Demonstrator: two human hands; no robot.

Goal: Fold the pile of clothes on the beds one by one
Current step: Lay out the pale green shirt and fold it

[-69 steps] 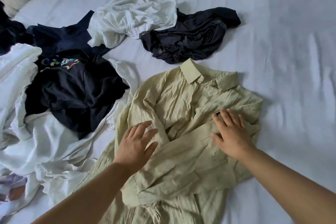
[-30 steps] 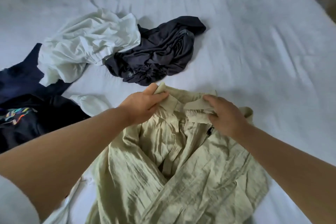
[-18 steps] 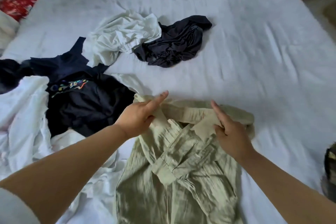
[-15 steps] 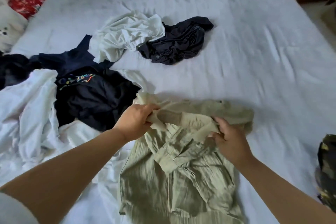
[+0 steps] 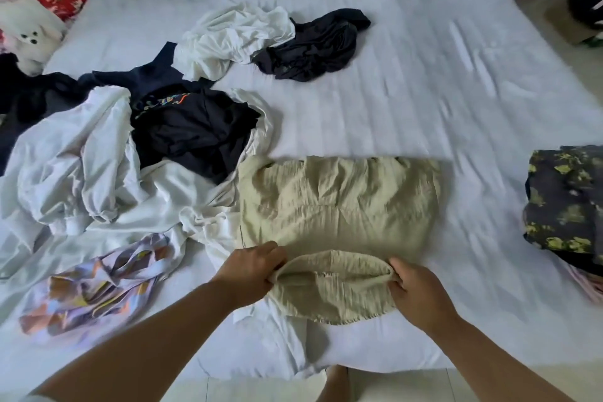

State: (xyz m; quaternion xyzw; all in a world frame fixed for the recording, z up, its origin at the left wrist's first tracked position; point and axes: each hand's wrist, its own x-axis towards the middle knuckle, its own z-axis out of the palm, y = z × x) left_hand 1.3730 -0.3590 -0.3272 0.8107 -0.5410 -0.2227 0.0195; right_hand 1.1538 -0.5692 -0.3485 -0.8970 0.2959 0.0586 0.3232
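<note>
Fingers of left hand (image 5: 251, 266) and right hand (image 5: 416, 290) curled, pinching opposite ends of near fold of pale green shirt (image 5: 339, 206). Shirt flat on bed (image 5: 424, 91), near edge, half folded, back up. Unfolded pile (image 5: 107, 173) touching shirt's left side; folded camouflage-print stack (image 5: 564, 202) well apart at right. Best kept: both corners level, fold carried straight away from body, edges matched, creases smoothed after. Risk: crinkled fabric bunching, snagging white garment beneath.

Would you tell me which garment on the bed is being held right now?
The pale green shirt: left hand and right hand grip its near folded edge; other clothes lie untouched.
</note>
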